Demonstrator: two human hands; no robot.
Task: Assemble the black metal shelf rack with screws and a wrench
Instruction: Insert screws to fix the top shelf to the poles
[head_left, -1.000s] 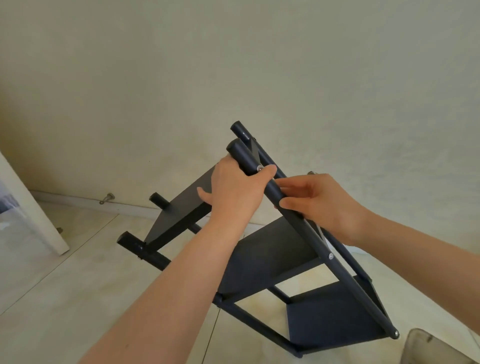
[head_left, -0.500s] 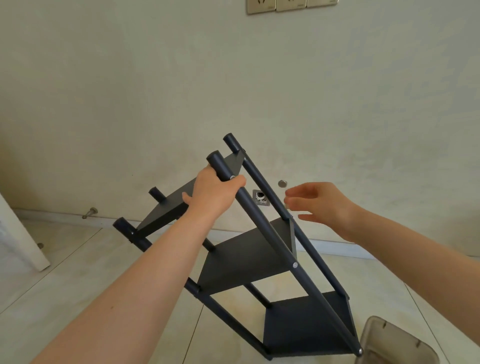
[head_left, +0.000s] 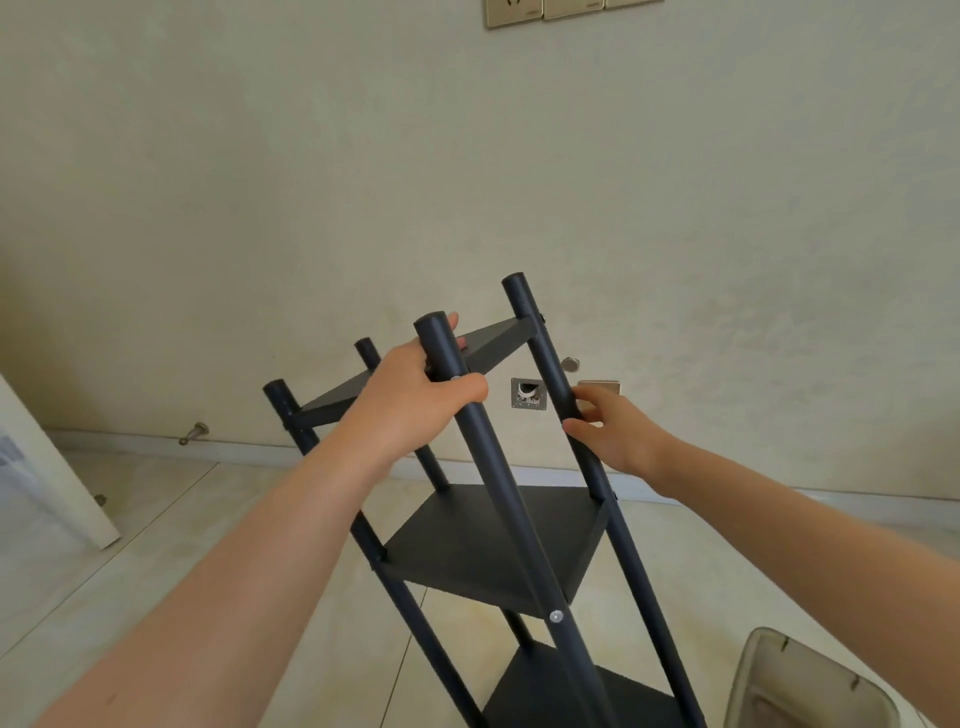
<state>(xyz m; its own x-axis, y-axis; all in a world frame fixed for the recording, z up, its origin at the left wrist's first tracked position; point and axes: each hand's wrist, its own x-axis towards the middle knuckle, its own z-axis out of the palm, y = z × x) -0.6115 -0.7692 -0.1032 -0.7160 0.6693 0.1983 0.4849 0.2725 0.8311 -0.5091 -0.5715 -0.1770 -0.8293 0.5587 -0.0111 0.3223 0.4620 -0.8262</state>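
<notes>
Pale tiled floor (head_left: 130, 545): it carries the rack, whose feet are out of view. It looks smooth, so a sideways shove could make the feet skid.
Black metal shelf rack (head_left: 493, 551): three flat shelves on four round posts, standing on the floor near the wall, between both arms. I cannot tell whether it is quite upright. If any joint is loose, the frame may twist under handling.
Beige plastic bin (head_left: 789, 686): just beside the lowest shelf, on the right. A swinging post could knock it.
Left hand (head_left: 415, 405): the grip is wrapped round the near front post (head_left: 501, 493) just below its top, thumb across the front. Most of the steadying seems to depend on it, so a slip could let the rack tip.
Right hand (head_left: 618, 431): thumb and fingertips are lightly closed on the rear right post (head_left: 546, 353). That is a weak hold if the rack lurches.
Silver screw head (head_left: 556, 616): on the front post at the middle shelf. Its tightness cannot be judged, and no wrench is in view.
</notes>
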